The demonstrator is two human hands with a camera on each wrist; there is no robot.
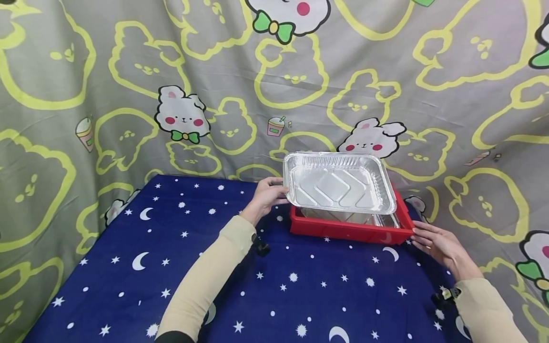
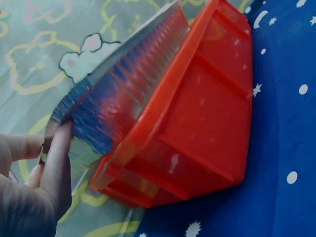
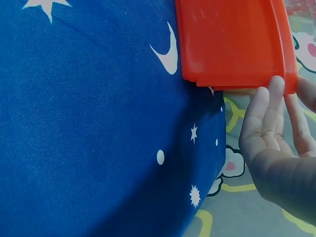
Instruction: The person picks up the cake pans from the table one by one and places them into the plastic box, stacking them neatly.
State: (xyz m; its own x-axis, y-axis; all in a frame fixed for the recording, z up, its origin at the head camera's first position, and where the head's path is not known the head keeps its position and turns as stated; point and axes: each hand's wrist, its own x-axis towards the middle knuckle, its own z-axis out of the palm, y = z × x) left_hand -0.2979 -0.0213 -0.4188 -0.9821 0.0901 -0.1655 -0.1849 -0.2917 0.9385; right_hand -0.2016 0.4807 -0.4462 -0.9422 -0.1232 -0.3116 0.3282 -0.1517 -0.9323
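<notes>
A shallow rectangular foil tray [image 1: 339, 186] tilts over the red plastic bin [image 1: 349, 230], its ribbed inside facing the head camera. My left hand [image 1: 267, 196] pinches the tray's left edge between thumb and fingers; in the left wrist view, the crimped foil side [image 2: 98, 113] rises above the bin's rim. At the bin's front right corner, my right hand [image 1: 442, 245] touches the plastic with extended fingers. The right wrist view has those fingertips [image 3: 276, 86] against the corner. More shiny foil [image 1: 388, 220] shows inside the bin, mostly hidden under the raised tray.
The bin stands near the back right of a table with a dark blue star-and-moon cloth [image 1: 223, 295]. Behind it hangs a grey curtain [image 1: 240, 81] with yellow outlines and white cartoon animals. The table's right edge lies close to the bin.
</notes>
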